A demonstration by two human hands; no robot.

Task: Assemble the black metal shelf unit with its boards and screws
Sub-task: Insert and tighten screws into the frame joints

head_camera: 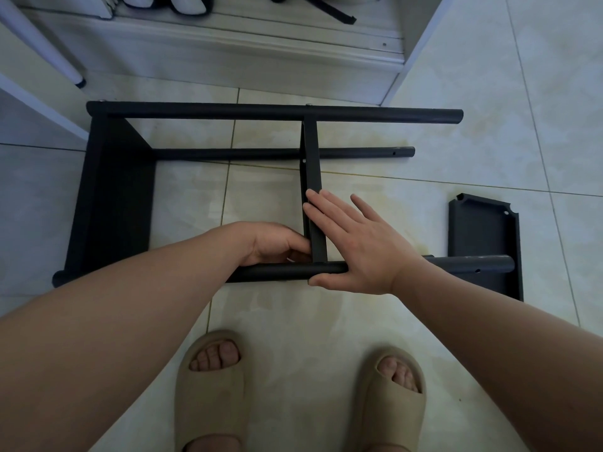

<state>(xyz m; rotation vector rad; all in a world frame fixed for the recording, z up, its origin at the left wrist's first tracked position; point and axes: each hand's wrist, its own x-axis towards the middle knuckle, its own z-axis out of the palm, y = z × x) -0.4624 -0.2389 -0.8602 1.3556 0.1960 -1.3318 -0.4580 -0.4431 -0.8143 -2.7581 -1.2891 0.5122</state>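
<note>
The black metal shelf unit (208, 112) lies on its side on the tiled floor, its tubes running left to right. One board (114, 197) closes its left end. A middle board (311, 158) stands on edge between the far tube and the near tube (280, 270). My right hand (355, 246) presses flat with straight fingers against that middle board and the near tube. My left hand (277, 244) curls its fingers at the corner where the board meets the near tube; what it holds is hidden. A loose black board (486, 236) lies at the right.
A white cabinet base (228, 60) with a ledge stands behind the frame, and a white furniture leg (65, 60) is at the far left. My two feet in beige slides (208, 386) stand close in front. Pale floor tiles surround everything.
</note>
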